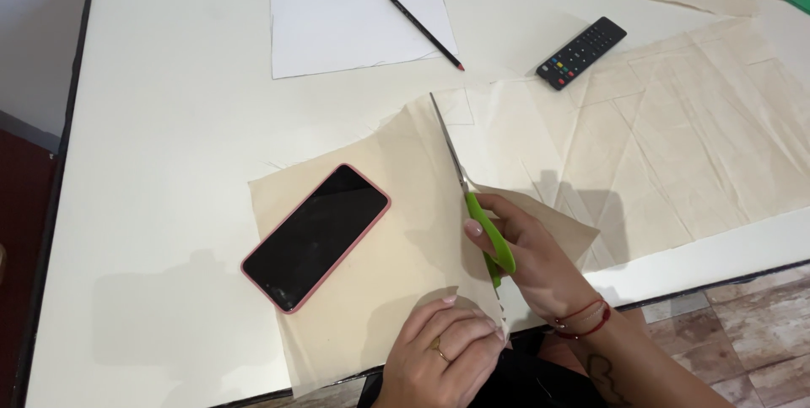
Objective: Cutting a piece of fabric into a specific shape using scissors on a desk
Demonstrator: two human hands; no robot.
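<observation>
My right hand (pixel 527 260) grips green-handled scissors (pixel 472 197), their long blades pointing away from me along a cut in a beige piece of cloth (pixel 405 239). The blade tip reaches the cloth's far edge. My left hand (pixel 443 349), with a ring on one finger, pinches the near edge of the cloth just left of the cut line. A phone in a pink case (pixel 316 235) lies screen up on the left part of the cloth.
A larger beige cloth (pixel 675 146) spreads over the right of the white table (pixel 169 121). On it rests a black remote control (pixel 582 52). At the back lie white paper sheets (pixel 346 24) with a dark pencil (pixel 422 28). The table's near edge borders a tiled floor (pixel 742 340).
</observation>
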